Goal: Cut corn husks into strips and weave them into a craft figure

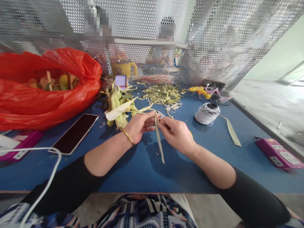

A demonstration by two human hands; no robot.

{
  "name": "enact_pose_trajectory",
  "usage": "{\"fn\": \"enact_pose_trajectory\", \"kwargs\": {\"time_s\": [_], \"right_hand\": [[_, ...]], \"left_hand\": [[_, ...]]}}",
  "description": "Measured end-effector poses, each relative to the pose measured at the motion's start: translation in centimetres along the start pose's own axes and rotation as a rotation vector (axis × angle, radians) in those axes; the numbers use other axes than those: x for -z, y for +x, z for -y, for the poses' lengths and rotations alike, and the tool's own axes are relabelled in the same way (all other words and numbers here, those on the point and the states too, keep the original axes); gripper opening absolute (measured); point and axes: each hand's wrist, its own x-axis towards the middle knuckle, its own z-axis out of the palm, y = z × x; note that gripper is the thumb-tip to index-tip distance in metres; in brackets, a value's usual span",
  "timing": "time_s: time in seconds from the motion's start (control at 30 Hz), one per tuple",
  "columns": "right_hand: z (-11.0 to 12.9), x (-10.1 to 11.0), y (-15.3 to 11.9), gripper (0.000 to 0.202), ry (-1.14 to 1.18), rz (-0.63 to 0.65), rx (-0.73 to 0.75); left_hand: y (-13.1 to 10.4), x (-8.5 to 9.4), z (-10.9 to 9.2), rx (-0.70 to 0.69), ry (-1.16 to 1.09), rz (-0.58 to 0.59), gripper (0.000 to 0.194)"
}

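Observation:
My left hand point(140, 126), with a gold bangle at the wrist, is closed on a long pale green husk strip point(158, 139) that hangs down over the blue table. My right hand point(177, 133) is closed around a small blade point(161, 114), partly hidden by its fingers, which meets the strip near the left fingertips. Just left of the hands lies a bundle of pale husks point(117, 109). Behind them spreads a heap of thin husk strips point(163, 94). A spool of white thread point(207, 113) stands to the right, beside a flat husk piece point(231, 133).
On the blue table point(133, 174), a red plastic bag point(78, 95), a phone point(76, 133) and a purple power strip point(23, 142) are at left. A yellow glue gun point(199, 91) and another purple power strip point(277, 153) are at right. A perforated metal screen point(142, 25) stands behind.

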Motion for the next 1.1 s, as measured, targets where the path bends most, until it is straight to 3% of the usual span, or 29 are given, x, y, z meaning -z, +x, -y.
{"fn": "enact_pose_trajectory", "kwargs": {"time_s": [0.23, 0.4, 0.57, 0.67, 0.8, 1.0, 1.1], "right_hand": [[0.0, 0.1, -0.1, 0.020, 0.121, 0.102, 0.107], [-1.2, 0.6, 0.9, 0.028, 0.343, -0.126, -0.226], [-1.9, 0.5, 1.8, 0.035, 0.799, -0.018, -0.451], [-1.8, 0.3, 1.7, 0.041, 0.927, 0.056, -0.520], [-1.8, -0.1, 1.5, 0.041, 0.922, 0.031, -0.476], [-2.4, -0.8, 1.5, 0.043, 0.700, -0.111, -0.404], [-2.7, -0.7, 1.8, 0.042, 0.663, -0.095, -0.392]], "left_hand": [[0.4, 0.0, 0.8, -0.109, 0.070, -0.071, 0.016], [-0.2, -0.3, 0.6, -0.038, 0.108, 0.009, 0.016], [-0.9, -0.5, 0.5, 0.047, 0.171, 0.145, 0.024], [-0.7, -0.3, 0.8, 0.050, 0.192, 0.170, 0.023], [-0.4, -0.1, 1.1, 0.033, 0.243, 0.186, 0.013], [-0.6, -0.4, 1.2, 0.062, 0.315, 0.172, 0.010], [-0.6, -0.5, 1.2, 0.082, 0.315, 0.149, 0.008]]}}
